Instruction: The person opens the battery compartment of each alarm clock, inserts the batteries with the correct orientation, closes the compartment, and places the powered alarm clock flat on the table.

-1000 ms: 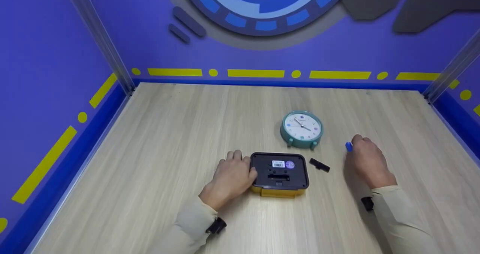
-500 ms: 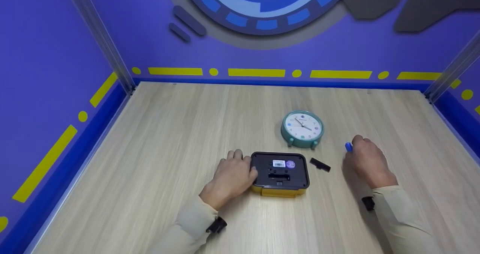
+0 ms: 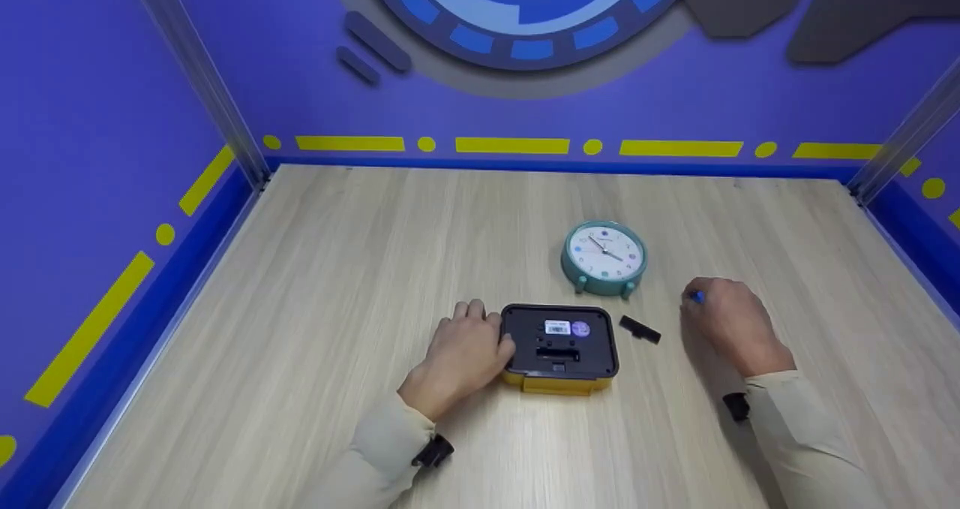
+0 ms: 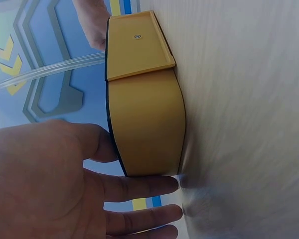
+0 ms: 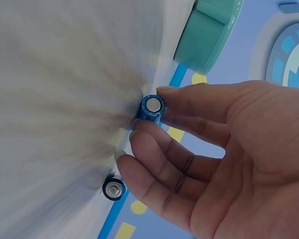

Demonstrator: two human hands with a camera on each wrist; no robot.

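A yellow, box-shaped clock (image 3: 559, 344) lies with its black back up and its battery slot uncovered. My left hand (image 3: 465, 351) rests at its left side. In the left wrist view the thumb touches the black edge of the yellow case (image 4: 147, 122), and the straight index finger lies along its end. Right of the clock lies a narrow black battery cover (image 3: 640, 330). My right hand (image 3: 727, 317) pinches a small blue battery (image 5: 152, 107) close over the table, between thumb and fingers. A second battery (image 5: 113, 188) stands out beyond the lower fingertips in the right wrist view.
A round teal alarm clock (image 3: 604, 260) lies behind the black battery cover, dial up, its two feet toward me. The wooden table (image 3: 360, 269) ends at blue panels (image 3: 495, 118) at the back and on both sides.
My right hand's fingers have shifted slightly left and closed further round the blue battery, which stuck out beyond them before. The left hand, both clocks and the cover have stayed put.
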